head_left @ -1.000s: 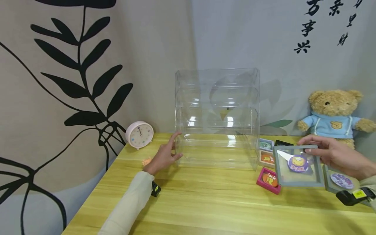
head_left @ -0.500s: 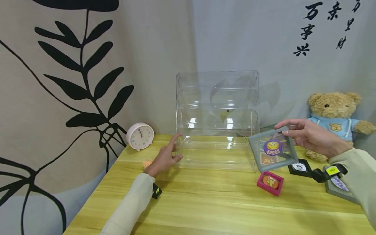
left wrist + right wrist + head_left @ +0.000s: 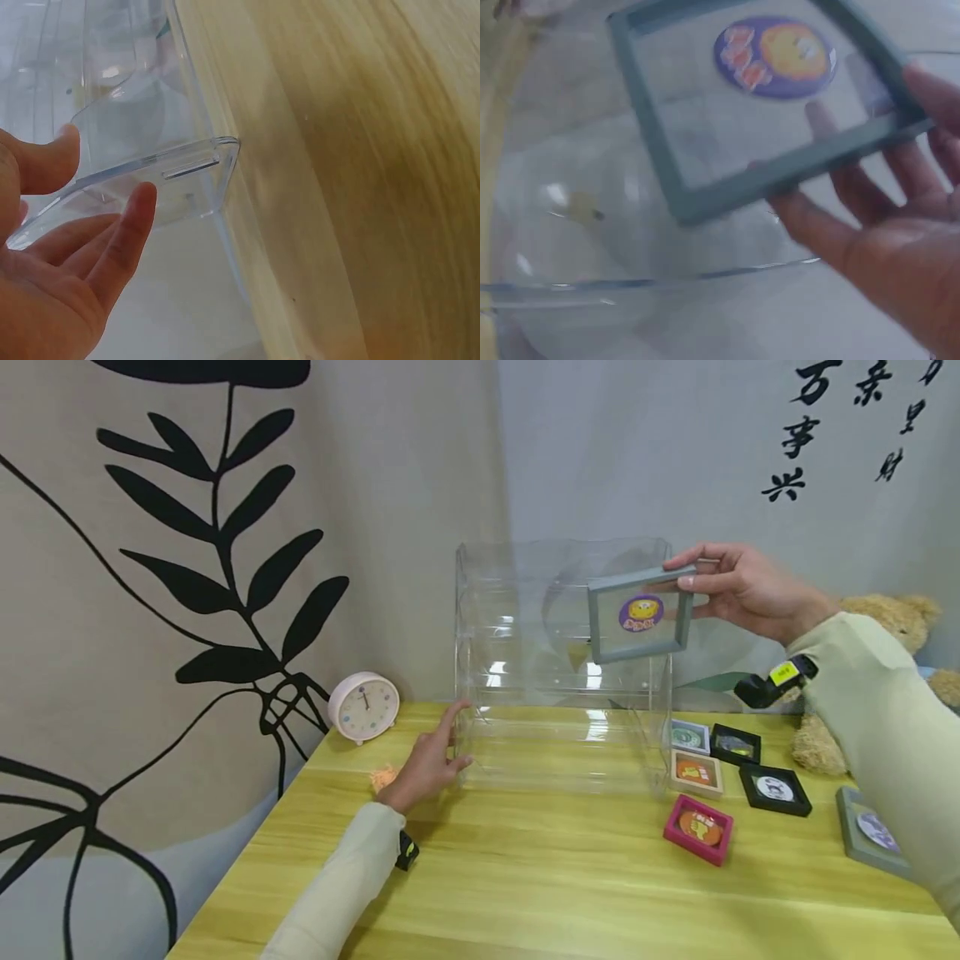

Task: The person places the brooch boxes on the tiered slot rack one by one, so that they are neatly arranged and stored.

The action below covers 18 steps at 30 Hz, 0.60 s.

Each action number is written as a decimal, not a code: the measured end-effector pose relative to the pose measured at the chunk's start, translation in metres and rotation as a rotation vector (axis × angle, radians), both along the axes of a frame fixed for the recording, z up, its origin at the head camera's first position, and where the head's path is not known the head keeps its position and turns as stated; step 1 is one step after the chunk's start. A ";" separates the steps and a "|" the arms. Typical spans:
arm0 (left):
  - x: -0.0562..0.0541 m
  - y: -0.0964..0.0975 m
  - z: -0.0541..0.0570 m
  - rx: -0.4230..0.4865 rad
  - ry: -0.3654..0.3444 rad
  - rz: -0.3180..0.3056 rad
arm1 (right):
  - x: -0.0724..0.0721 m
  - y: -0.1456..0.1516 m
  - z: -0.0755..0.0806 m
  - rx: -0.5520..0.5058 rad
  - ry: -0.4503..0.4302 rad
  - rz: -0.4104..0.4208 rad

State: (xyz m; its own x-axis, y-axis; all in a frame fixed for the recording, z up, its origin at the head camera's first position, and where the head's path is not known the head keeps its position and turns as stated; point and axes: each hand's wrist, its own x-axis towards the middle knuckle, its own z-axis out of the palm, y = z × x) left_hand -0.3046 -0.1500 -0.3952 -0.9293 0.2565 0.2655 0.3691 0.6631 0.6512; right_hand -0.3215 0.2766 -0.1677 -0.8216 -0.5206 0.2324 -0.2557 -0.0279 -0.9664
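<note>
My right hand (image 3: 757, 593) grips the upper right edge of a grey square frame (image 3: 600, 627). Its clear window holds a purple oval badge (image 3: 641, 612) with a yellow cartoon face. Raised off the table, the frame overlaps the right side of a clear tiered display stand (image 3: 558, 710) in the head view. The right wrist view shows my thumb and fingers around the frame's border (image 3: 735, 187). At the stand's lower left side, my left hand (image 3: 427, 768) touches the side panel (image 3: 187, 169) with fingers spread, fairly straight, about its edge.
Right of the stand lie smaller framed badges: magenta (image 3: 699, 829), beige (image 3: 696, 773), light blue (image 3: 690, 737) and black (image 3: 776, 789). Another grey frame (image 3: 870, 852) is farther right. A teddy bear (image 3: 821, 747) sits behind my right arm. A pink clock (image 3: 364, 707) stands left.
My right hand has carried the grey frame left and upward, from over the badges to the stand's upper right. The left hand stays at the stand's side.
</note>
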 end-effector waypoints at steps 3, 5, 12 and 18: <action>0.003 0.000 -0.002 -0.015 0.000 0.018 | -0.013 -0.009 0.019 -0.049 0.021 -0.006; 0.005 -0.001 -0.003 -0.040 0.021 0.030 | -0.021 -0.015 0.030 -0.075 0.029 -0.026; 0.001 -0.002 -0.001 -0.057 0.105 0.032 | -0.042 -0.040 0.060 0.049 0.148 -0.254; -0.001 0.002 -0.002 -0.061 0.104 0.018 | -0.052 -0.049 0.059 0.237 0.209 -0.376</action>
